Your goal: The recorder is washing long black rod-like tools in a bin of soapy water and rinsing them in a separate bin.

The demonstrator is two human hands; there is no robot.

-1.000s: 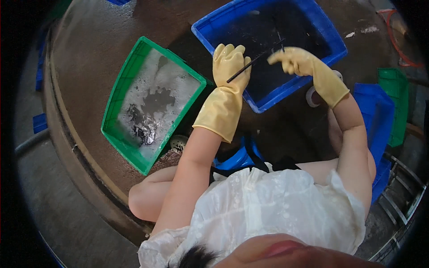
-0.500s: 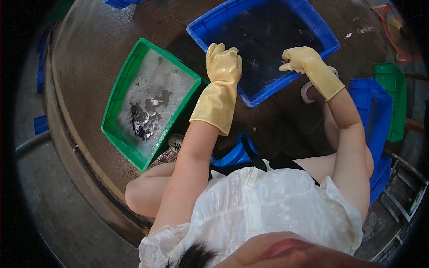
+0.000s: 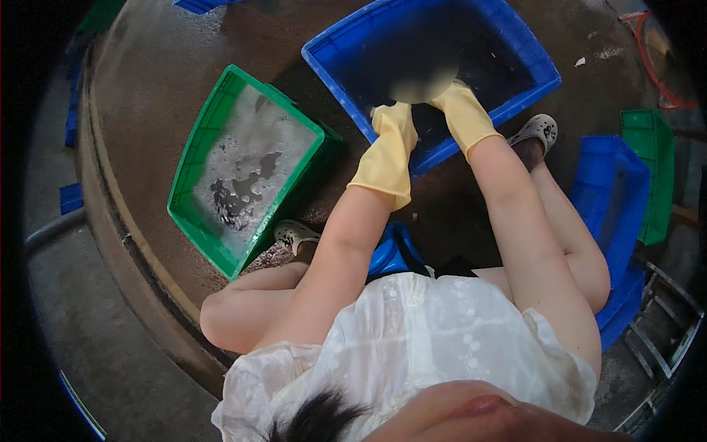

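Both my hands wear pale yellow rubber gloves and reach into a blue plastic tub (image 3: 537, 51) of dark water in front of me. My left hand (image 3: 394, 116) is inside the near rim, toward the tub's left. To its right, my right hand (image 3: 455, 99) slants in over the near right rim, the two hands close together. A blurred patch covers the fingers of both, so what they hold or touch cannot be made out. Left of the tub stands a green plastic tub (image 3: 193, 166) with foamy grey water (image 3: 269, 136) and some shiny dark and silvery pieces (image 3: 232, 202) in it.
Between my legs is a blue plastic thing (image 3: 390, 250), partly hidden. At right, blue bins (image 3: 607, 184) and a green bin (image 3: 652, 173) stand beside a metal frame (image 3: 670, 317). A red-orange hose (image 3: 648, 70) lies far right. The brown floor (image 3: 147, 132) looks wet.
Both hands have moved in over the blue tub and closer together, the right one swinging left from the tub's right rim. Fingers seen before are now obscured. My legs have shifted slightly.
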